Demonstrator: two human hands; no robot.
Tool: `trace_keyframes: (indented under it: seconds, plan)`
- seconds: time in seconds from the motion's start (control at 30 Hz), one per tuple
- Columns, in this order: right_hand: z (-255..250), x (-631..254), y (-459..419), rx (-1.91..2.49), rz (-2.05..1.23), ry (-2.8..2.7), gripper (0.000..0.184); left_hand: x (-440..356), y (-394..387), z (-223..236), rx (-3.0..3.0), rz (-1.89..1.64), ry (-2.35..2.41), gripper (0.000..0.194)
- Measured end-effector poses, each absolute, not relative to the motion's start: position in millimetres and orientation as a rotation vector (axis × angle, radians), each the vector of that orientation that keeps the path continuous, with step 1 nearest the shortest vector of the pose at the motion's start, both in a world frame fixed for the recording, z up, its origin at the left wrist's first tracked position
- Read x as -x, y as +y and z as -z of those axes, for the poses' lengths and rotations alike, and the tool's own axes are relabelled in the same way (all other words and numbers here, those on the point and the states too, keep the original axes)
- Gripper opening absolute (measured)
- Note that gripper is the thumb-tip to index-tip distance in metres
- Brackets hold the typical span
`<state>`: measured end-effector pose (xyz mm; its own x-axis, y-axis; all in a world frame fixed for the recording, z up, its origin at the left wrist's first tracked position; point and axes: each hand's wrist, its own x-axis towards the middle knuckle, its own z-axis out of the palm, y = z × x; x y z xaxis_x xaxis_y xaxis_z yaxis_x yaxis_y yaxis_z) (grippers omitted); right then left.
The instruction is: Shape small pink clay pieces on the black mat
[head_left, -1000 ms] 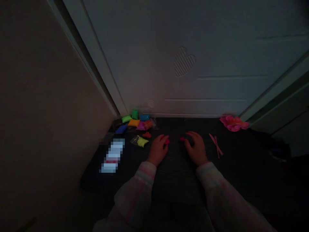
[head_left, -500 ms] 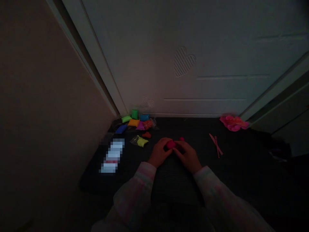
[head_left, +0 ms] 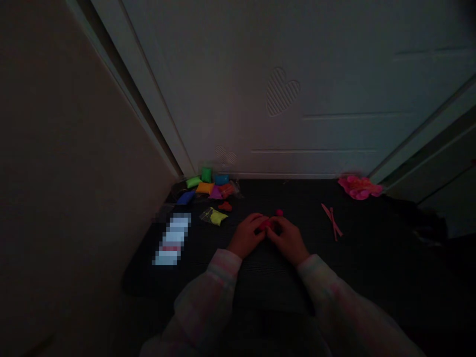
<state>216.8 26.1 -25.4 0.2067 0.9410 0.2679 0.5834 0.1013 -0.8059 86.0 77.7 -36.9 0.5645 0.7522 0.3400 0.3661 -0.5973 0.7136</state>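
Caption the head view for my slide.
Left hand and right hand hold a pink lump, a small pink ball beyond them.

The pink clay lump (head_left: 267, 225) looks soft and matt; around it, the dark tabletop (head_left: 275, 282) has a dull, finely grained, wood-like finish. Taking that lump as the dial's centre, the striped left sleeve (head_left: 208, 297) at seven o'clock is soft, lustreless cloth, the packets (head_left: 204, 188) at ten are clear, crinkled plastic, and the pink modelling tools (head_left: 332, 220) at three resemble smooth plastic. At twelve, the white panel (head_left: 230, 99) is smooth, with a ridged heart relief (head_left: 281, 92).
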Motion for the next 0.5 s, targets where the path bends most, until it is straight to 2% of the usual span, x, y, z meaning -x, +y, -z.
trace_keyframes:
  seconds: [0.2, 0.5]
  plan:
    - [23.3, -214.6, 27.2, 1.595, -0.512, -1.433, 0.003, -87.9, 75.4, 31.1, -2.225, -0.864, 0.897, 0.029]
    - [20.5, -216.8, 22.7, 1.46, -0.653, -1.3, 0.011, -87.6, 81.3, 30.9, -2.098, -0.986, 1.195, 0.028]
